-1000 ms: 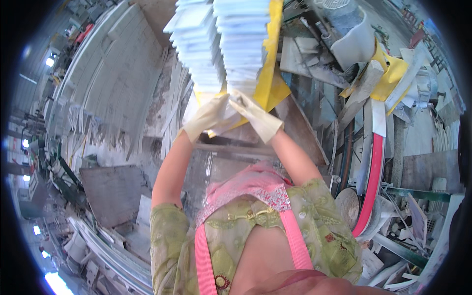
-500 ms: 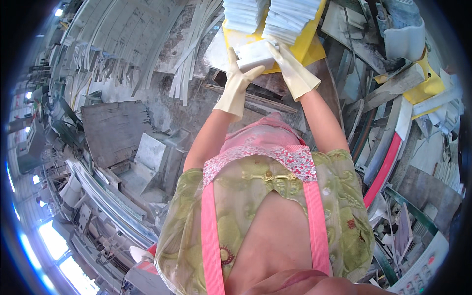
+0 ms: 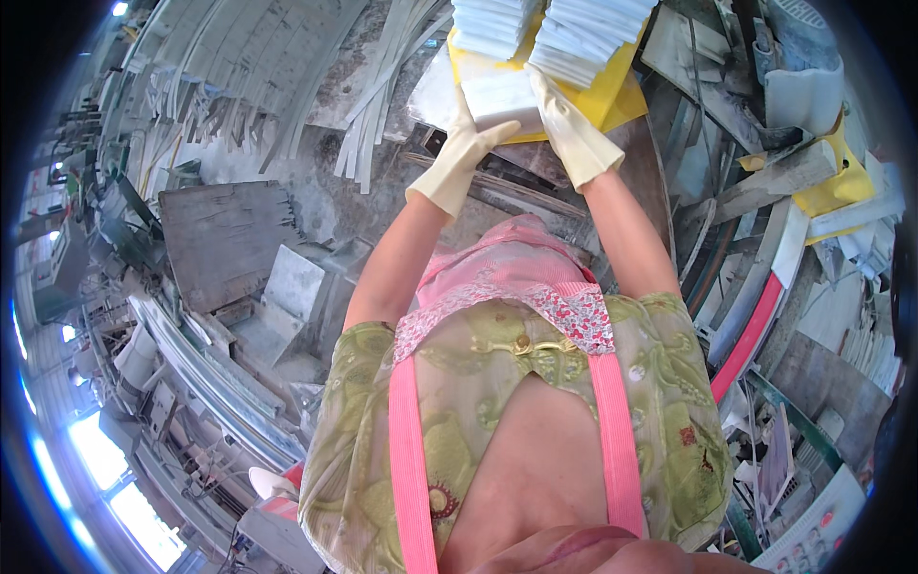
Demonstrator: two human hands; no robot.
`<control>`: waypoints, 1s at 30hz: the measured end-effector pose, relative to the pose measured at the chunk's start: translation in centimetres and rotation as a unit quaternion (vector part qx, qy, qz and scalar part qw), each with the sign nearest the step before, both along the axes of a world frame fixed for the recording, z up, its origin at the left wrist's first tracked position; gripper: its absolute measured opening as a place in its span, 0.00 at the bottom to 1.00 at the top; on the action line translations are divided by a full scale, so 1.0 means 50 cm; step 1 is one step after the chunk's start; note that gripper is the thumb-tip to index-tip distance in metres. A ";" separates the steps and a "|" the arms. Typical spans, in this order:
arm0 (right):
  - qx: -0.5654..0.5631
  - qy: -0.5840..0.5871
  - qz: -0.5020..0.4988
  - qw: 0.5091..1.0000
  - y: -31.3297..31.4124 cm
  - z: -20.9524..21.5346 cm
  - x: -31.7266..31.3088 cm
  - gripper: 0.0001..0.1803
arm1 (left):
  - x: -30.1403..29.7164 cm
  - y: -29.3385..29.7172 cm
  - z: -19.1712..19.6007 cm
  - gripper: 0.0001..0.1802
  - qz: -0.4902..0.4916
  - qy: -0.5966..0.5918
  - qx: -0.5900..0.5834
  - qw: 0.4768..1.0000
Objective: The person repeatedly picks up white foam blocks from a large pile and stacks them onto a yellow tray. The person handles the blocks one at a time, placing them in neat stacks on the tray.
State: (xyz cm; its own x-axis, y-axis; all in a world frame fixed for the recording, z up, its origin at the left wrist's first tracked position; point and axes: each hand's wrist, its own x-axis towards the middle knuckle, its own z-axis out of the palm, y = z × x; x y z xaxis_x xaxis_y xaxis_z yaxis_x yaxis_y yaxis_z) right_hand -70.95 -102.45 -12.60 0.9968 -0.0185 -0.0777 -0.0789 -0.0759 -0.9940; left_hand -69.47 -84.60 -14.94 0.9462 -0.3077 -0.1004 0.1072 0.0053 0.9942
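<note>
Both my hands wear cream rubber gloves and reach forward to a white block (image 3: 499,98), which looks like a few thin slabs set together. My left hand (image 3: 463,153) lies along its left side, thumb stretched across the near edge. At the right side, my right hand (image 3: 571,126) presses its fingers against the block. The block is held between the two gloves, in front of two piles of white slabs, the left pile (image 3: 492,27) and the right pile (image 3: 588,38). Yellow sheeting (image 3: 622,96) lies under and around the piles.
Long pale strips (image 3: 368,124) lean at the far left, beside stacked grey boards (image 3: 229,57). A worn grey board (image 3: 225,244) stands at my left. To the right are a whitish bucket-like container (image 3: 805,91), a wooden beam (image 3: 779,182) and a red-and-white rail (image 3: 751,335).
My view has shifted slightly. Both gloves stay at the block's sides, and its top now shows as a broader, plainer face. The left arm has moved slightly left.
</note>
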 end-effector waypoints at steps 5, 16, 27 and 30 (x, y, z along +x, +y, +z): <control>0.031 0.023 -0.045 0.998 0.013 0.014 -0.012 0.37 | 0.023 0.012 -0.009 0.55 -0.026 -0.044 0.069 0.996; 0.097 0.019 -0.056 0.994 0.018 0.021 -0.031 0.38 | 0.029 0.044 0.098 0.63 -0.093 -0.414 0.574 0.700; 0.091 -0.011 -0.092 0.992 0.000 -0.031 -0.013 0.40 | 0.035 0.021 0.150 0.62 -0.105 -0.404 0.584 0.697; 0.124 0.041 -0.100 0.986 0.004 -0.044 -0.034 0.37 | 0.068 -0.009 0.168 0.61 -0.145 -0.365 0.527 0.754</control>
